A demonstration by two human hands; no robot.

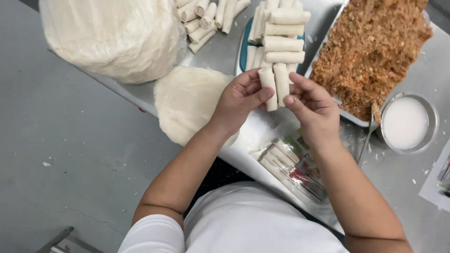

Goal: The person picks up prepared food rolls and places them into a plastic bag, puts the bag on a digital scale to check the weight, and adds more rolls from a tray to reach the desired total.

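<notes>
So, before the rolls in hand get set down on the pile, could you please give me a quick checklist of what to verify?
1. Grip: left hand and right hand both hold the two spring rolls. Ok.
2. Rolls closed: no filling shows at the visible ends. Ok.
3. Landing spot: the stacked rolls already overhang the teal tray. Not ok.
4. Next wrapper: lies flat on the steel table, ready. Ok.
5. Filling tray: well stocked. Ok.
6. Bowl of white liquid: filled; whether the rolls' seams are sealed, cannot tell.
</notes>
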